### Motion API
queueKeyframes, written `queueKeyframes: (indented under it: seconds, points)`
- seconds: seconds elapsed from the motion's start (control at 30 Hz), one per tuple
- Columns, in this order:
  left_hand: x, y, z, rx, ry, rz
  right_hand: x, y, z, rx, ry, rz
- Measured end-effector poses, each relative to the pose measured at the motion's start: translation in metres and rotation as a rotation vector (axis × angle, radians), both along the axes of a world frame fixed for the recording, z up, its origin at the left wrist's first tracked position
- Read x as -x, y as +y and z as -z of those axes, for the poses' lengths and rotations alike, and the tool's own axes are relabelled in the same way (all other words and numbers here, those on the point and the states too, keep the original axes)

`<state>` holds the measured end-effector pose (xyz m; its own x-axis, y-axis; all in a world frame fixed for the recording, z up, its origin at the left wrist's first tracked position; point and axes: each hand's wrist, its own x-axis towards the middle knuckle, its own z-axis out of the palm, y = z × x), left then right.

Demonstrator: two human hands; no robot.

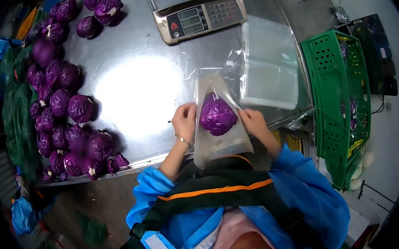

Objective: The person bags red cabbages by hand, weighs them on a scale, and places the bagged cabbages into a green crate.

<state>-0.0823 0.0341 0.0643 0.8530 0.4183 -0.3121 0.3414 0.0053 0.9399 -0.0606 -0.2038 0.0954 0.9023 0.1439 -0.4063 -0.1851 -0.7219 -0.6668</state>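
Note:
A purple cabbage (217,115) sits inside a clear plastic bag (232,145) at the table's front edge, close to my body. My left hand (184,122) pinches the bag's left side, thumb and fingers together. On the opposite side, my right hand (254,121) has its fingers closed on the bag's right edge. Both hands are beside the cabbage rather than on it. Just right of the bag lies a stack of flat clear bags (270,66).
A digital scale (206,17) stands at the back of the metal table (131,54). Several purple cabbages (60,102) are heaped along the left side, by a green net (15,107). Green crates (331,108) stand beyond the right edge.

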Motion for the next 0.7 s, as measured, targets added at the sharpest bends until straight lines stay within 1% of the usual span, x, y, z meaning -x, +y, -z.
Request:
queueKeyframes:
  seconds: [0.03, 0.07, 0.13, 0.17, 0.2, 0.23, 0.27, 0.3, 0.33, 0.37, 0.4, 0.47, 0.5, 0.53, 0.57, 0.6, 0.63, 0.67, 0.7]
  points:
    - [0.011, 0.004, -0.003, -0.169, -0.091, 0.064, 0.001, -0.007, -0.002, 0.026, 0.098, -0.019]
    - [0.018, 0.007, -0.005, -0.340, -0.181, 0.125, -0.003, -0.008, -0.001, -0.061, 0.009, 0.034]
    - [0.024, 0.011, -0.002, -0.225, -0.020, 0.236, 0.000, -0.005, 0.012, -0.242, -0.154, 0.153]
    - [0.017, 0.013, -0.003, -0.191, 0.045, 0.308, -0.010, 0.001, 0.026, -0.405, -0.020, 0.328]
    - [0.010, 0.016, -0.004, -0.158, 0.109, 0.380, -0.010, 0.001, 0.025, -0.241, -0.052, 0.205]
    - [0.006, 0.016, 0.000, -0.351, 0.007, 0.427, -0.008, 0.002, 0.021, -0.081, -0.084, 0.088]
    - [0.012, 0.018, -0.005, -0.423, -0.024, 0.476, -0.010, 0.004, 0.019, 0.079, -0.124, -0.030]
    - [0.023, 0.018, -0.014, -0.494, -0.060, 0.517, 0.006, 0.002, 0.017, -0.019, -0.126, 0.010]
    - [0.036, 0.016, -0.021, -0.563, -0.092, 0.557, 0.023, 0.000, 0.010, -0.038, -0.162, 0.007]
    - [0.051, 0.014, -0.025, -0.544, -0.160, 0.581, 0.034, 0.001, -0.006, -0.044, -0.041, 0.018]
    - [0.063, 0.008, -0.039, -0.523, -0.093, 0.587, 0.044, 0.002, -0.019, -0.048, 0.089, 0.034]
    - [0.063, 0.010, -0.043, -0.467, -0.157, 0.517, 0.045, 0.000, -0.010, -0.045, -0.046, 0.029]
    - [0.052, 0.012, -0.051, -0.463, -0.191, 0.503, 0.044, -0.001, -0.007, -0.045, -0.118, 0.024]
    - [0.037, 0.016, -0.060, -0.458, -0.222, 0.489, 0.036, 0.005, -0.017, -0.188, -0.020, 0.113]
    - [0.025, 0.019, -0.065, -0.499, -0.283, 0.448, 0.019, 0.017, -0.040, -0.332, 0.077, 0.201]
    - [0.014, 0.023, -0.068, -0.513, -0.209, 0.394, 0.002, 0.027, -0.064, -0.476, 0.174, 0.289]
    - [-0.003, 0.032, -0.090, -0.448, -0.226, 0.344, -0.012, 0.029, -0.086, -0.529, 0.146, 0.286]
    - [-0.019, 0.042, -0.104, -0.316, -0.298, 0.271, -0.027, 0.029, -0.106, -0.582, 0.115, 0.282]
    - [-0.034, 0.054, -0.131, -0.147, -0.183, 0.263, -0.043, 0.026, -0.118, -0.636, 0.128, 0.260]
